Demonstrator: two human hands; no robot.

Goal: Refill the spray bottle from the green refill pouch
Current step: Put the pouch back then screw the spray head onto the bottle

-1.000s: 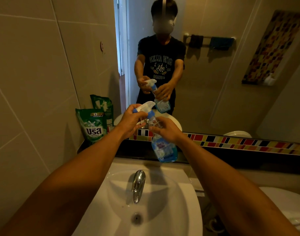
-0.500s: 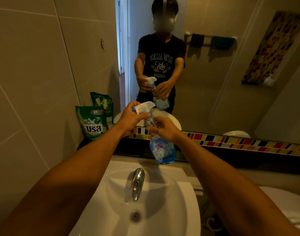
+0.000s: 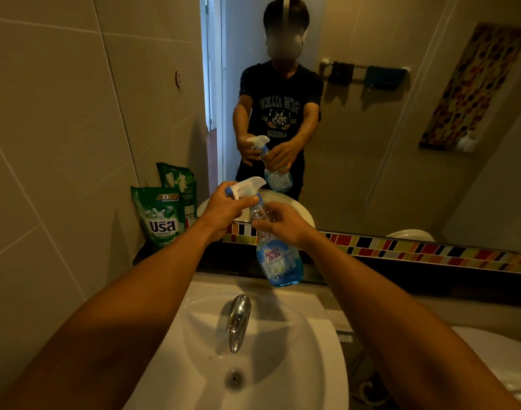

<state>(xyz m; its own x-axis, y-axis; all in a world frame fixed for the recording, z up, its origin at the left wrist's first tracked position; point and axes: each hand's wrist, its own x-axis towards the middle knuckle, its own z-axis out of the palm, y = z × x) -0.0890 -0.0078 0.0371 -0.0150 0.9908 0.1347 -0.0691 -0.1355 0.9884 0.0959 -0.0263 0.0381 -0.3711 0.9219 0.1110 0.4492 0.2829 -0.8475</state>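
I hold a clear spray bottle [image 3: 280,261] with blue liquid in its lower part above the white sink [image 3: 312,365]. My right hand [image 3: 282,221] grips the bottle's neck and shoulder. My left hand [image 3: 223,207] grips the white trigger head [image 3: 248,184] at the top. The head sits on the bottle, which tilts slightly with its base to the right. The green refill pouch [image 3: 160,216] stands upright on the dark ledge at the left, against the tiled wall.
A chrome tap [image 3: 238,321] juts over the basin below the bottle. A mirror [image 3: 371,113] behind the ledge reflects me and the bottle. A coloured mosaic strip [image 3: 416,250] runs along the ledge. A white toilet [image 3: 495,359] is at the lower right.
Both hands and the bottle have lifted slightly and stayed together over the sink. My left hand has shifted its grip round the trigger head. The pouch has not moved.
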